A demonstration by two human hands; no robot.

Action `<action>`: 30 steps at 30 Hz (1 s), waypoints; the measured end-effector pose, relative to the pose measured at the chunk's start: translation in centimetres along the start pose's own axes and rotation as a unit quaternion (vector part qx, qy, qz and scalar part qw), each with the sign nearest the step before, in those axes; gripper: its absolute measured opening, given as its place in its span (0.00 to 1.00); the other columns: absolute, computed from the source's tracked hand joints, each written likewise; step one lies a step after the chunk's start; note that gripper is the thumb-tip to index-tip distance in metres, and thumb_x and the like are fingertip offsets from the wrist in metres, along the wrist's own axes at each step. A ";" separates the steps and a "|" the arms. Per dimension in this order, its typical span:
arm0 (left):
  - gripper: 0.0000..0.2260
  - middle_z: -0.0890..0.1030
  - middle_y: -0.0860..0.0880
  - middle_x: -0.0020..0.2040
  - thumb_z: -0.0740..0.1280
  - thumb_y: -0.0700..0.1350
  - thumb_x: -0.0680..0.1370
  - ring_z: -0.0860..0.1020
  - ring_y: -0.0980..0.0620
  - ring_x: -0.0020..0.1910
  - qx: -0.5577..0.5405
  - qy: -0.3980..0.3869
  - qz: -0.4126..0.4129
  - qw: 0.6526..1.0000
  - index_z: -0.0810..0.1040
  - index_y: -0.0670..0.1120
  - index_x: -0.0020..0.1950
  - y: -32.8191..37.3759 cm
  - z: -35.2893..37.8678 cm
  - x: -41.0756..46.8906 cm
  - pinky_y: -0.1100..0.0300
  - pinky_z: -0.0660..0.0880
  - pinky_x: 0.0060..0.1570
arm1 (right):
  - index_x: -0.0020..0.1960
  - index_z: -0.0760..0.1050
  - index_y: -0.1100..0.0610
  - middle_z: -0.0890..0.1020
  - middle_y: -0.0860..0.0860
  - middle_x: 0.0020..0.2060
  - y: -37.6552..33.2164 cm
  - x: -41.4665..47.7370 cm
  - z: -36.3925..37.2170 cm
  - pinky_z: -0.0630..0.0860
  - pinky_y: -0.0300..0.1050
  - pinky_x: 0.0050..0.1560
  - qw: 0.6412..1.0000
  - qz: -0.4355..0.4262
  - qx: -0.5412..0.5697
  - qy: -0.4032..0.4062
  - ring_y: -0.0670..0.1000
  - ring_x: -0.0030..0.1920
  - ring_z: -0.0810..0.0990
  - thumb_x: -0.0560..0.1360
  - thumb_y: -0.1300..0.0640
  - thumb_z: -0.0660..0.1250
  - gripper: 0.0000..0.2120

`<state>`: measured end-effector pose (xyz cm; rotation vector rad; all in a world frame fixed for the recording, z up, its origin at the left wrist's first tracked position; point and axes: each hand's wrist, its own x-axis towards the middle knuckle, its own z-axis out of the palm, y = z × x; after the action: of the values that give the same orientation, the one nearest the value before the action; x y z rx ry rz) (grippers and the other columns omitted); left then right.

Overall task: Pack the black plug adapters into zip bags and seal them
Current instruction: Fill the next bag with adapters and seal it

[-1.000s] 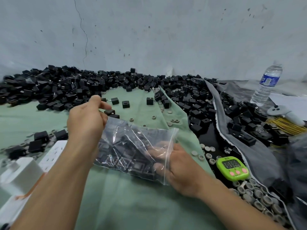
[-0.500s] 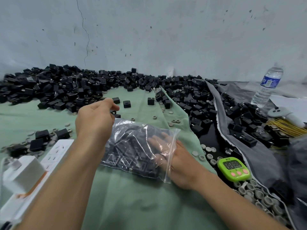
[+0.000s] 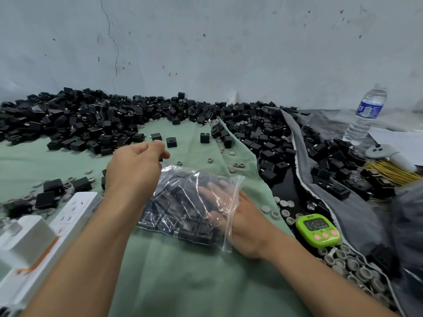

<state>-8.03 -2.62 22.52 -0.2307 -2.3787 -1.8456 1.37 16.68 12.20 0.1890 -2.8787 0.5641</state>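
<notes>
The left hand (image 3: pixel 135 170) is off the far edge of the bag (image 3: pixel 180 202), which it pinched a second ago, and now reaches forward over the cloth (image 3: pixel 183 282) toward two loose adapters (image 3: pixel 171 142) just ahead of its fingertips. Its fingers are loosely curled with the thumb close to them, and whether they already have hold of anything I cannot tell. The right hand (image 3: pixel 245 216) has slid deeper into the bag's mouth; its fingers (image 3: pixel 214 187) lie straight and spread inside, seen through the film, gripping nothing and resting on the load. The bag has sunk flat onto the cloth, between the two forearms. I read this as filling still under way: the mouth is held open for another piece, and sealing is not yet begun. The bag is thin clear film, crinkled and catching glare, with its zip (image 3: pixel 231 216) a stiffer strip running across the right wrist. It will slump and fold the moment it is let go. The adapters inside and in the heap (image 3: pixel 91 120) along the wall are small hard black cubes, matte, some with metal prongs showing. The cloth is soft, pale green and creased, and round grey caps (image 3: pixel 283 203) lie scattered just beside the bag's mouth.
</notes>
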 end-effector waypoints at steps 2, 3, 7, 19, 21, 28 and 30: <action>0.09 0.77 0.54 0.26 0.69 0.54 0.78 0.68 0.54 0.23 0.058 -0.028 0.018 0.998 0.84 0.58 0.38 -0.2 0.1 -0.2 0.55 0.70 0.35 | 0.77 0.65 0.42 0.62 0.39 0.78 -0.1 -0.4 -0.4 0.41 0.40 0.79 1.000 0.024 -0.004 0.014 0.43 0.79 0.53 0.85 0.44 0.50 0.21; 0.08 0.79 0.54 0.27 0.70 0.54 0.77 0.70 0.55 0.22 0.109 -0.047 0.033 0.992 0.84 0.58 0.39 -0.3 0.2 -0.4 0.54 0.73 0.35 | 0.66 0.75 0.44 0.74 0.42 0.69 0.0 -0.7 -0.8 0.51 0.45 0.79 0.998 0.041 -0.008 0.036 0.45 0.72 0.65 0.84 0.45 0.48 0.20; 0.11 0.82 0.61 0.30 0.69 0.64 0.75 0.77 0.62 0.24 0.269 -0.144 0.081 0.949 0.81 0.59 0.41 -0.1 2.8 -2.4 0.60 0.74 0.33 | 0.50 0.81 0.49 0.83 0.43 0.50 1.4 -0.9 -3.5 0.72 0.50 0.63 0.980 0.121 0.029 0.153 0.47 0.51 0.77 0.83 0.51 0.53 0.17; 0.13 0.80 0.57 0.28 0.69 0.61 0.72 0.77 0.59 0.32 0.474 -0.185 0.132 0.851 0.79 0.53 0.36 -1.2 6.1 -3.4 0.61 0.69 0.33 | 0.73 0.68 0.50 0.73 0.53 0.69 8.1 0.9 -6.3 0.76 0.56 0.59 0.958 0.282 -0.024 0.031 0.58 0.62 0.77 0.77 0.66 0.60 0.26; 0.13 0.79 0.61 0.27 0.68 0.61 0.73 0.79 0.60 0.30 0.451 -0.195 0.106 0.865 0.80 0.53 0.36 -1.4 5.4 -3.0 0.62 0.70 0.33 | 0.66 0.69 0.49 0.76 0.52 0.63 8.3 1.3 -5.9 0.77 0.57 0.56 0.959 0.283 0.014 0.028 0.58 0.57 0.78 0.78 0.64 0.60 0.19; 0.09 0.81 0.59 0.30 0.69 0.54 0.74 0.81 0.57 0.34 0.393 -0.238 0.070 0.886 0.82 0.52 0.37 -1.7 4.9 -2.1 0.60 0.73 0.35 | 0.52 0.72 0.46 0.77 0.43 0.42 6.2 0.9 -6.3 0.69 0.50 0.53 0.940 0.281 -0.044 0.190 0.51 0.49 0.73 0.73 0.63 0.67 0.14; 0.09 0.81 0.60 0.30 0.70 0.54 0.74 0.81 0.57 0.34 0.384 -0.238 0.068 0.889 0.82 0.52 0.36 -1.6 5.2 -2.1 0.59 0.74 0.36 | 0.51 0.76 0.43 0.79 0.41 0.45 4.8 0.0 -6.9 0.74 0.44 0.51 0.941 0.260 0.071 0.204 0.48 0.48 0.77 0.74 0.60 0.70 0.13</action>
<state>-6.27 1.92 19.35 -0.7961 -3.0870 -0.7135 1.83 23.70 16.70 -0.6145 -2.4628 0.7891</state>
